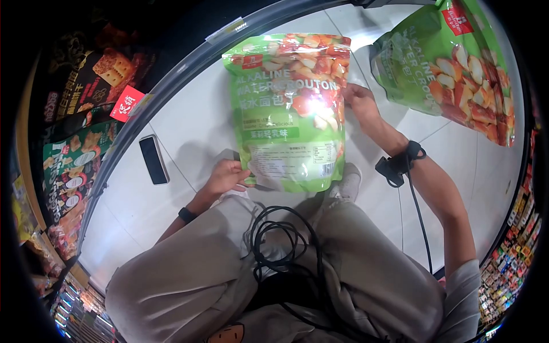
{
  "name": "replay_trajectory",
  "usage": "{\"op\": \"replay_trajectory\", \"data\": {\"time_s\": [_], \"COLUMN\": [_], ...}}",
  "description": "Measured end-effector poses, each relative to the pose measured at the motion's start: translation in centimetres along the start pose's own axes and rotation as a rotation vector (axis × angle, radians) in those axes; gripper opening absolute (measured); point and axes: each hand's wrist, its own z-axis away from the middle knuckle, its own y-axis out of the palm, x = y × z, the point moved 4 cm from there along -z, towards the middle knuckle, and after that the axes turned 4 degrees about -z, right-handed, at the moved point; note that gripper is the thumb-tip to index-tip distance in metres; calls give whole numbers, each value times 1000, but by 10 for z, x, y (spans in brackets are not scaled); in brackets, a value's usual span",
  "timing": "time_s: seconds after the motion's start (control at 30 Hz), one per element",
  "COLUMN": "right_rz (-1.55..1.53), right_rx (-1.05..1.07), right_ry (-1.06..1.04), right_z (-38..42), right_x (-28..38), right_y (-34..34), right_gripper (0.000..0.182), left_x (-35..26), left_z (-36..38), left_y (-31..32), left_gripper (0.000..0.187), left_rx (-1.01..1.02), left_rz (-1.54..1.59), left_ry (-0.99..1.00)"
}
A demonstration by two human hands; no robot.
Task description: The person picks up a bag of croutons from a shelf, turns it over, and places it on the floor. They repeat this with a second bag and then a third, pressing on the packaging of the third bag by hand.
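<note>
A large green bag of croutons (289, 114), printed "Alkaline Water Crouton", is held upright between my two hands, its printed front facing me. My left hand (227, 176) grips the bag's lower left corner, fingers closed on the edge. On the other side, my right hand (361, 102) pinches the right edge at about mid-height; its fingertips are partly behind the bag. A second bag of croutons (452, 74) of the same kind stands tilted on the floor at the upper right, apart from my right hand.
A phone (154, 160) lies on the tiled floor (128, 197) at left. Beyond the curved shelf edge (171, 77) are snack packs (77, 166) and a red tag (126, 103). A coiled black cable (280, 240) rests over my lap and runs to my right wrist.
</note>
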Motion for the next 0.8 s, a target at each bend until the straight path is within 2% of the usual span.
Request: {"op": "replay_trajectory", "data": {"time_s": [0.13, 0.4, 0.6, 0.67, 0.73, 0.8], "right_rz": [-72, -112, -117, -100, -121, -125], "right_rx": [-69, -10, -40, -60, -95, -111], "right_ry": [49, 157, 207, 226, 244, 236], "right_z": [8, 36, 54, 54, 54, 58], "right_x": [-2, -13, -21, -26, -27, -17], "right_y": [2, -9, -23, -28, -30, -24], "right_gripper": [16, 19, 22, 22, 24, 26], "left_x": [-1, 6, -10, -53, -94, -111], "left_z": [2, -2, -2, 6, 15, -8], "left_y": [-1, 0, -9, -24, -38, -55], "left_gripper": [31, 30, 26, 24, 24, 24], "left_rx": [-20, -37, -4, -371, -437, -474], "left_rz": [-18, -53, -190, -971, -727, -610], "left_ry": [-4, -4, 86, 441, 420, 503]}}
